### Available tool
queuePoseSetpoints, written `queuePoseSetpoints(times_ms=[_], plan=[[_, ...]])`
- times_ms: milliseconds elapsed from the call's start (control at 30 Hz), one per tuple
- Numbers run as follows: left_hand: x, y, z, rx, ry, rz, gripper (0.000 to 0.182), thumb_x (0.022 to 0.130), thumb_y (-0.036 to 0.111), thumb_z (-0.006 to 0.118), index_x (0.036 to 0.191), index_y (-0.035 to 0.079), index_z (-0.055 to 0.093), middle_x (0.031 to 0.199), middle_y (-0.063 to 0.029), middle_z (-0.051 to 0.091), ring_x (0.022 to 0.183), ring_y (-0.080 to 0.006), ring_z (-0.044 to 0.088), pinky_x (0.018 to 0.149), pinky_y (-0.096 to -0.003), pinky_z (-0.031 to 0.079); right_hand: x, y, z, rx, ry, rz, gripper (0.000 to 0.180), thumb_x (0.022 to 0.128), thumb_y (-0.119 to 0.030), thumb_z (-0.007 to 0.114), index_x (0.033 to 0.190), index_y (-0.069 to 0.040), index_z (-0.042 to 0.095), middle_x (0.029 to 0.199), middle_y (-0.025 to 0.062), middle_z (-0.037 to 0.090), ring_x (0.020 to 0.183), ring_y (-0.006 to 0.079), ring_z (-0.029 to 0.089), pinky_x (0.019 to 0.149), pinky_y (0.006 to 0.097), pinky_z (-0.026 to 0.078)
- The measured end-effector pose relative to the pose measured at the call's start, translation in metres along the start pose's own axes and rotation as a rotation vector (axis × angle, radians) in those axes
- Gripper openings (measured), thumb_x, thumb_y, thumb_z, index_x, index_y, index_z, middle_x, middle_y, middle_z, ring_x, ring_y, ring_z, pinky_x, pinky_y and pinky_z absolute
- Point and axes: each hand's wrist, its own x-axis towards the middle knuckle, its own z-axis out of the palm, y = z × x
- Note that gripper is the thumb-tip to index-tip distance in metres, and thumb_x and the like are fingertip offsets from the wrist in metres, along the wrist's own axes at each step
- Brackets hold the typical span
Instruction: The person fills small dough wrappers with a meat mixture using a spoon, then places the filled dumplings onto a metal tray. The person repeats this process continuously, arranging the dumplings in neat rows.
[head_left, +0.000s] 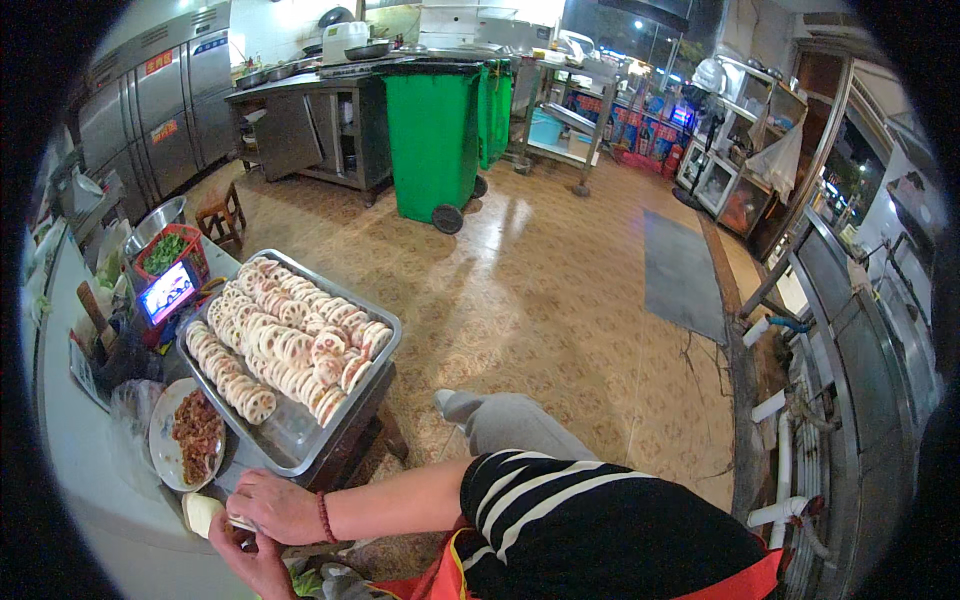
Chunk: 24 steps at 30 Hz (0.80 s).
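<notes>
At the lower left, my two hands work close together over a pale cream-coloured piece of food (201, 514), perhaps peeled lotus root. My left hand (251, 559) has its fingers around the near end of this piece. Just above it, my right hand (274, 506), with a beaded bracelet (325, 517) at the wrist, bends its fingers down toward the same end; what they grip is hidden. Beyond my hands, an oval white plate (161, 442) carries reddish minced meat (196, 439). Rows of sliced lotus root (281, 337), apparently with meat between slices, fill most of a metal tray (289, 446).
A phone (168, 292) with a lit screen leans behind the tray, near a red basket (196, 244) of green leaves. The tray rests on a low dark support. Green wheeled bins (431, 142) and a wooden stool (220, 214) stand on the tiled floor. Metal sinks (847, 360) line the right side.
</notes>
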Motion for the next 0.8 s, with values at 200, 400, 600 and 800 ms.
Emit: queuePoseSetpoints(times_ms=[200, 400, 600, 800], plan=[[0.001, -0.002, -0.001, -0.108, -0.012, -0.017, 0.060, 0.080, -0.008, 0.058, 0.136, 0.006, 0.042, 0.122, -0.0115, 0.055, 0.100, -0.0207, 0.057, 0.085, -0.0313, 0.049, 0.000, 0.004, 0.000, 0.007, -0.030, 0.011, 0.019, 0.073, -0.009, 0.061, 0.091, -0.005, 0.056, 0.086, 0.0127, 0.058, 0.089, 0.0329, 0.055, 0.082, 0.0428, 0.045], [-0.001, -0.001, -0.006, -0.107, -0.020, -0.043, 0.060, 0.081, -0.003, 0.058, 0.138, 0.009, 0.041, 0.121, -0.0124, 0.055, 0.101, -0.0215, 0.056, 0.085, -0.0305, 0.048, 0.002, 0.005, 0.004, -0.007, 0.018, -0.007, 0.020, 0.073, -0.010, 0.062, 0.091, -0.005, 0.055, 0.085, 0.0132, 0.058, 0.089, 0.0340, 0.055, 0.082, 0.0437, 0.044], [-0.004, 0.008, -0.001, -0.096, 0.018, -0.050, 0.056, 0.084, 0.009, 0.065, 0.136, 0.000, 0.045, 0.117, -0.0151, 0.061, 0.099, -0.0233, 0.060, 0.082, -0.0327, 0.051, 0.004, 0.005, 0.009, 0.043, 0.042, -0.001, 0.019, 0.075, -0.011, 0.061, 0.091, -0.005, 0.054, 0.084, 0.0154, 0.056, 0.087, 0.0362, 0.055, 0.080, 0.0452, 0.045], [-0.008, 0.030, 0.001, 0.041, 0.042, 0.055, 0.052, 0.086, 0.016, 0.072, 0.130, -0.004, 0.051, 0.106, -0.0139, 0.064, 0.089, -0.0204, 0.062, 0.072, -0.0313, 0.053, 0.017, -0.017, -0.018, 0.024, 0.057, 0.018, 0.019, 0.072, -0.012, 0.062, 0.086, -0.004, 0.050, 0.082, 0.0147, 0.055, 0.084, 0.0351, 0.055, 0.076, 0.0434, 0.043]])
